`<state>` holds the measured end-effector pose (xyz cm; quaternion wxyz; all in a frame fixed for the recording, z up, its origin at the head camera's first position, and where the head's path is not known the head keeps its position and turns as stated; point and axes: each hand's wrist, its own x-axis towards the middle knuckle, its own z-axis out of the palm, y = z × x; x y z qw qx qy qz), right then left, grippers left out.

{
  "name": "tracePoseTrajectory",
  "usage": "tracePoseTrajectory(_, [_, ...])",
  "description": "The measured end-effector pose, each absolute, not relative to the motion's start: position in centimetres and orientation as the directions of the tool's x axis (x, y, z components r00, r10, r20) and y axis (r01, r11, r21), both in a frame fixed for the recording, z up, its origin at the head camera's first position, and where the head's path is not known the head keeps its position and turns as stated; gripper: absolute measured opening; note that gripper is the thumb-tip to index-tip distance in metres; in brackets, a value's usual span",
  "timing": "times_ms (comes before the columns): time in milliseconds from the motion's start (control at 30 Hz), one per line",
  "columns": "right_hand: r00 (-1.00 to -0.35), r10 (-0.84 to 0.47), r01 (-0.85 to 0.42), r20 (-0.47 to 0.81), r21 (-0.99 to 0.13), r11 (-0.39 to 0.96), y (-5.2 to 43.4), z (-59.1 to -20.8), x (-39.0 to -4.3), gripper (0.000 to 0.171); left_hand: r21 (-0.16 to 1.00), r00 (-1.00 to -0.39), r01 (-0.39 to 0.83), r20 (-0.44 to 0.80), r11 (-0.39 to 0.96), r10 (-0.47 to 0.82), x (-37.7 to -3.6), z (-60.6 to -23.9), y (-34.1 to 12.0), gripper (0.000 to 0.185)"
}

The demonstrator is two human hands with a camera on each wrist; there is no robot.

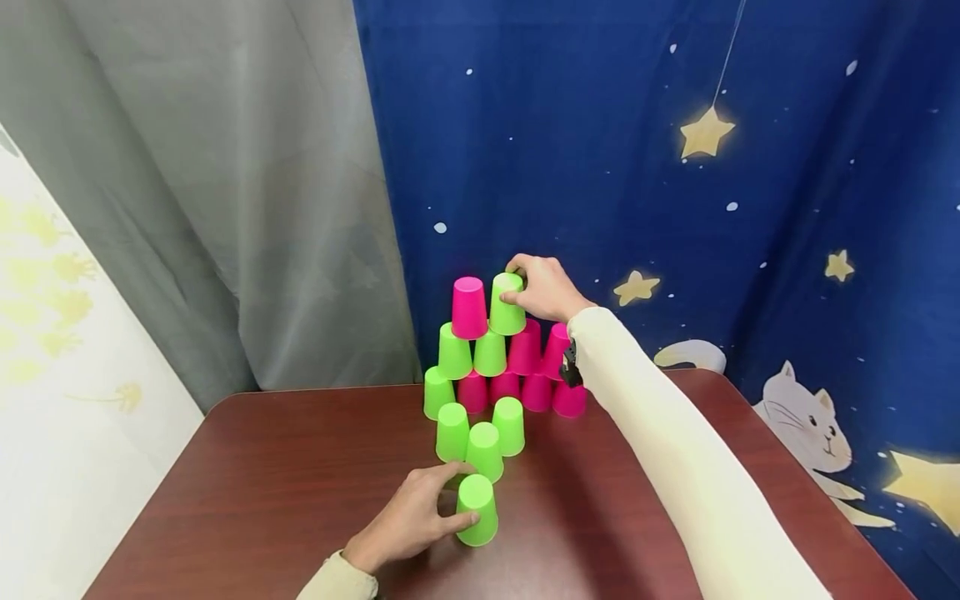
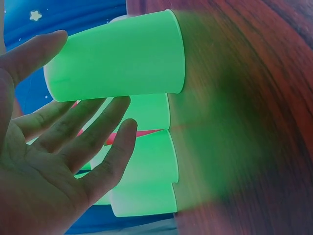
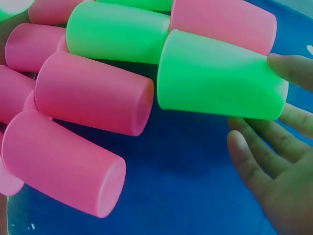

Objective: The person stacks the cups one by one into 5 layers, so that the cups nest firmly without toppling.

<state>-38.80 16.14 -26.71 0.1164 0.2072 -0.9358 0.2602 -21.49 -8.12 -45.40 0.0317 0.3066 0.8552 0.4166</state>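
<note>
My right hand (image 1: pixel 550 287) grips a green cup (image 3: pixel 220 78) near its closed top, thumb on one side and fingers on the other. The cup stands upside down beside a pink cup (image 1: pixel 468 308) in the stack's third row; whether its rim touches the cups below is hard to tell. Under them are green cups (image 1: pixel 454 352) and pink cups (image 3: pixel 93 93) in two rows. Nearer the front, my left hand (image 1: pixel 412 512) holds another upside-down green cup (image 2: pixel 117 56) between thumb and fingers, at or close to the table. Just behind it are several green cups (image 1: pixel 484 452).
The brown wooden table (image 1: pixel 300 467) extends to both sides of the cups. Behind it hang a grey curtain (image 1: pixel 315 208) and a blue curtain (image 1: pixel 570 150) with stars and a cat. My right sleeve (image 1: pixel 675 450) crosses the table's right part.
</note>
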Motion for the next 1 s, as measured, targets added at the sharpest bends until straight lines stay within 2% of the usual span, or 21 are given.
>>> tracePoseTrajectory(233, [-0.909,-0.272,-0.392,0.317,-0.422,0.818,16.1,-27.1,-39.3,0.042,0.701,-0.803,0.530,0.233,0.478,0.549,-21.4,-45.5,-8.0,0.039])
tracePoseTrajectory(733, [-0.938,-0.241,-0.336,0.249,-0.476,0.813,16.4,-27.6,-38.9,0.065,0.673,-0.816,0.531,0.240,0.515,0.526,-21.4,-44.8,-8.3,0.040])
tracePoseTrajectory(1000, [-0.939,-0.221,-0.332,0.264,-0.526,0.783,18.4,-27.7,-36.8,0.061,0.596,-0.787,0.594,0.288,0.541,0.546,-21.8,-42.2,-8.8,0.039])
